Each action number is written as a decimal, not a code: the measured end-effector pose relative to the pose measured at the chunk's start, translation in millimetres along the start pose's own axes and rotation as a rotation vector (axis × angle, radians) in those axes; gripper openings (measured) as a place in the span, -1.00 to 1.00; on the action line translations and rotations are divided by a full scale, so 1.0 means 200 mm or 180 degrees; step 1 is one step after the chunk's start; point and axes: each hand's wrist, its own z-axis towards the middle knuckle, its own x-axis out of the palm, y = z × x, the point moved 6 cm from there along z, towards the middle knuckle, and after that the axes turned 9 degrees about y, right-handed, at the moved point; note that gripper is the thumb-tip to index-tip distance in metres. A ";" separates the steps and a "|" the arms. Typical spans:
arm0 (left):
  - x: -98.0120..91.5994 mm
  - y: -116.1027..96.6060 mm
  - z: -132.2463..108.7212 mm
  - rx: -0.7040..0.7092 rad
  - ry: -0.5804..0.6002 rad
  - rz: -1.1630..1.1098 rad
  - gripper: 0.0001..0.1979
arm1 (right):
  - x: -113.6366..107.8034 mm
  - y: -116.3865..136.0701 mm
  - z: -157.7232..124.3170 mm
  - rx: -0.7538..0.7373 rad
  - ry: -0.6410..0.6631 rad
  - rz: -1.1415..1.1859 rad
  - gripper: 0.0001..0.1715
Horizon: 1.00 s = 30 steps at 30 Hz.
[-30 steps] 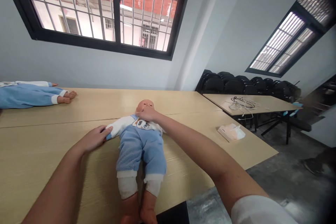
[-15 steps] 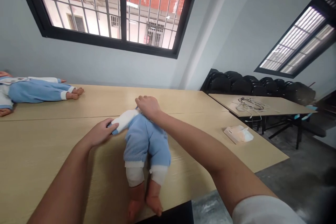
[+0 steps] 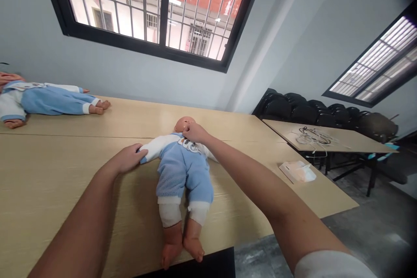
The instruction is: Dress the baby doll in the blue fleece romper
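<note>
A baby doll (image 3: 185, 167) lies on its back on the wooden table, head toward the wall and bare feet at the near edge. It wears a blue and white outfit with a cartoon face on the chest and white bands at the lower legs. My left hand (image 3: 127, 157) is closed around the cuff of the doll's outstretched white sleeve (image 3: 155, 147). At the neck, just below the doll's head (image 3: 184, 123), the curled fingers of my right hand (image 3: 195, 134) pinch the collar. My right forearm partly hides the doll's other sleeve.
A second doll (image 3: 54, 100) in similar clothes lies at the far left of the table (image 3: 65, 173). An opened white tissue pack (image 3: 298, 171) sits toward the right edge. Beyond are another table with tangled cables (image 3: 314, 135), stacked black chairs (image 3: 299, 108) and a barred window (image 3: 156, 8).
My right hand has shifted right and slightly closer, from over the doll's head and chest to its collar. The doll's head and chest print now show. My left hand stays on the sleeve.
</note>
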 end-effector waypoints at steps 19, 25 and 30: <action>0.01 0.01 0.07 -0.0011 -0.1053 0.0904 -0.51 | 0.28 -1.05 -0.65 0.0157 -0.1367 0.0351 -0.52; 0.07 -0.44 -0.02 0.0871 -0.1833 0.0893 -0.64 | 0.31 -1.09 -0.62 -0.0057 -0.1361 0.0475 -0.40; 0.33 -0.96 0.15 0.1772 -0.0293 0.1381 -0.67 | 0.29 -1.08 -0.65 -0.0219 -0.1547 0.0722 -0.41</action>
